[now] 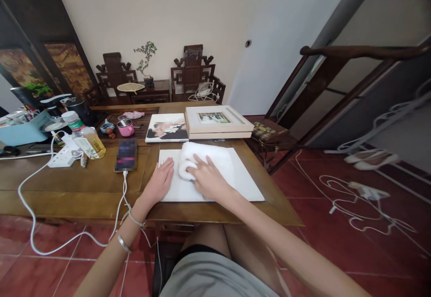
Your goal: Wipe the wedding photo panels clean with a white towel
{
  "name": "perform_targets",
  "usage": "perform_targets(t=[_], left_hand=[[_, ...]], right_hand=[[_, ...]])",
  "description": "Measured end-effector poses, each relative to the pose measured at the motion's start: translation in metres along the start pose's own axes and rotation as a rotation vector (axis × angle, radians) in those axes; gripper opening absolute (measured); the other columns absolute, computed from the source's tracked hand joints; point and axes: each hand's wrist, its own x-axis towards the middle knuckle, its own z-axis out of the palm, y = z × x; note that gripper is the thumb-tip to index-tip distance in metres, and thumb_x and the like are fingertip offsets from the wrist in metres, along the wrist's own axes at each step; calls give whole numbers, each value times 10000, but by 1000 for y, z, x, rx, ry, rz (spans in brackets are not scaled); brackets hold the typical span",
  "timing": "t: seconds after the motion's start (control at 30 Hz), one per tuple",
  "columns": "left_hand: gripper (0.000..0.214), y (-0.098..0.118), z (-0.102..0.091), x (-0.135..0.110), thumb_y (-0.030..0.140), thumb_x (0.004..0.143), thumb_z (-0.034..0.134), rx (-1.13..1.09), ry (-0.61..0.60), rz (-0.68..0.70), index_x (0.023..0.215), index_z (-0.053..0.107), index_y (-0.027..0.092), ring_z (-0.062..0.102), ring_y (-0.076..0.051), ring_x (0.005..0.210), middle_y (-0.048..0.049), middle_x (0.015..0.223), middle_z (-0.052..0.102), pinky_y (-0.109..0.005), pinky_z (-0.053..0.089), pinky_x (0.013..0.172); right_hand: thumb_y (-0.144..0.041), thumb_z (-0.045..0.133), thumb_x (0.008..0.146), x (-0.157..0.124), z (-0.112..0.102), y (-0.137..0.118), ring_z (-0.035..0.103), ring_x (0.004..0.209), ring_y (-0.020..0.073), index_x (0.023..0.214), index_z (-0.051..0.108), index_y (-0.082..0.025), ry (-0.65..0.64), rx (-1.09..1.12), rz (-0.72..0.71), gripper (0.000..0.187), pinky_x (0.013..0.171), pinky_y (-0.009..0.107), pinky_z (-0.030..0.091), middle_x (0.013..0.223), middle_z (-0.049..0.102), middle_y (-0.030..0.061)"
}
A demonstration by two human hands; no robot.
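Observation:
On the wooden table a flat white board-like piece (247,185) lies near the front edge. A folded, fluffy white towel (220,155) rests on it, bunched at the left end. My right hand (207,176) presses on the towel's left part, its fingers bent into the cloth. The left edge of the white piece is under my left hand (162,178), which lies flat with fingers stretched out. Behind the towel are a photo book with a picture cover (166,128) and a stack of pale frames (218,120), the top one holding a photo.
Left on the table (84,203) stand a phone (125,154) on a white cable, a bottle of yellow liquid (88,140), a power strip (62,157), a pink cup (125,127) and a blue bin (23,128). A dark wooden chair (289,95) stands to the right.

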Motion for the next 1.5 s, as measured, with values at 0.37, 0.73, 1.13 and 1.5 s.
perform_targets(t=[0.37,0.73,1.13,1.5], left_hand=[[480,9,-8,0,369,970,233,-171,251,46,1327,461,142,333,-156,1346,-81,1434,404,-346,241,1135],[396,5,-2,-1,302,942,340,118,-39,64,1266,523,169,382,-247,1318,-116,1380,470,-554,181,1102],[268,2,-5,3,187,890,413,111,22,169,970,669,176,581,-252,1075,-99,1064,674,-475,334,1044],[369,-1,0,0,252,915,371,96,-24,69,1227,559,199,402,-233,1306,-96,1363,493,-539,192,1105]], right_hand=[[19,430,674,-37,-1,-33,180,1386,270,1016,634,-171,-51,131,-423,442,1112,550,141,1418,428,84],[-11,422,692,-21,-20,4,348,1318,287,1081,615,-101,-76,-11,-41,444,1066,452,261,1179,607,207],[-120,416,773,101,-15,-22,595,1010,255,1091,613,-203,-60,9,-47,383,774,310,436,1087,659,108],[-69,391,741,28,-24,63,604,947,250,1077,607,-186,-43,-63,100,417,760,307,424,1002,677,100]])
